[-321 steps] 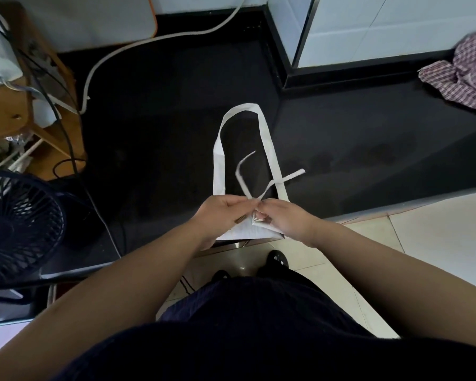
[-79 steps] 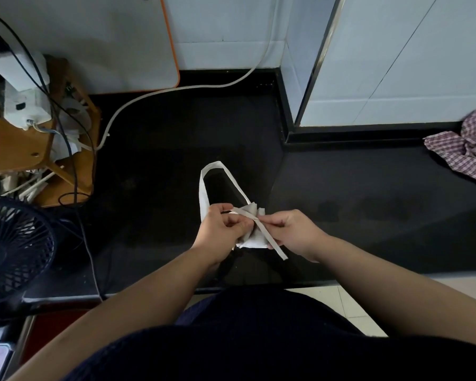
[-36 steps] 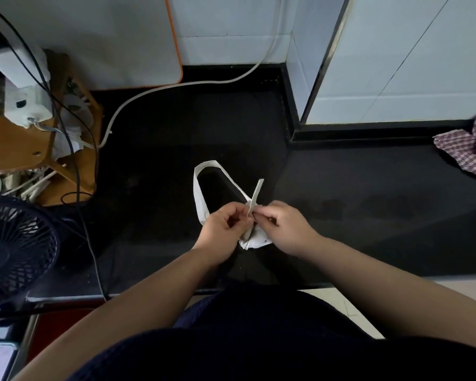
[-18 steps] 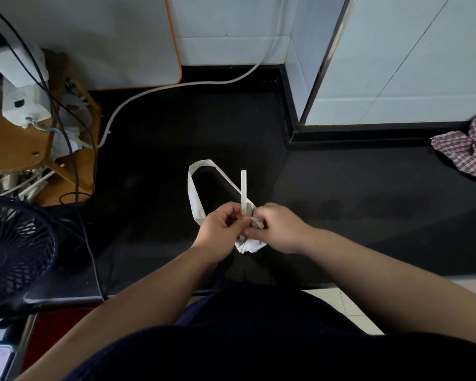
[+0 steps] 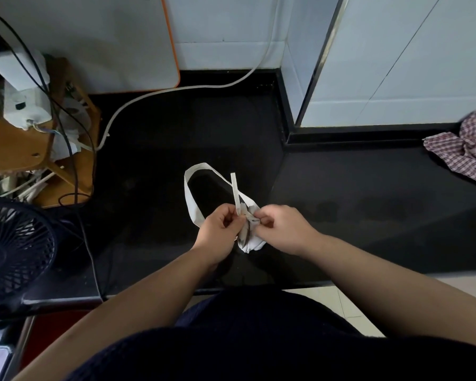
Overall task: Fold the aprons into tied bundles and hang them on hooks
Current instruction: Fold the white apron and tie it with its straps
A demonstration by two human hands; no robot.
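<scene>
A dark fan (image 5: 14, 251) stands at the bench's (image 5: 368, 229) left edge. My left hand (image 5: 220, 229) pinches an upright tie strap (image 5: 234, 192). The white apron bundle (image 5: 249, 237) sits near the front edge, between my hands. My right hand (image 5: 283, 229) pinches the apron bundle at its knot. A checked cloth (image 5: 467, 149) lies at the right edge.
</scene>
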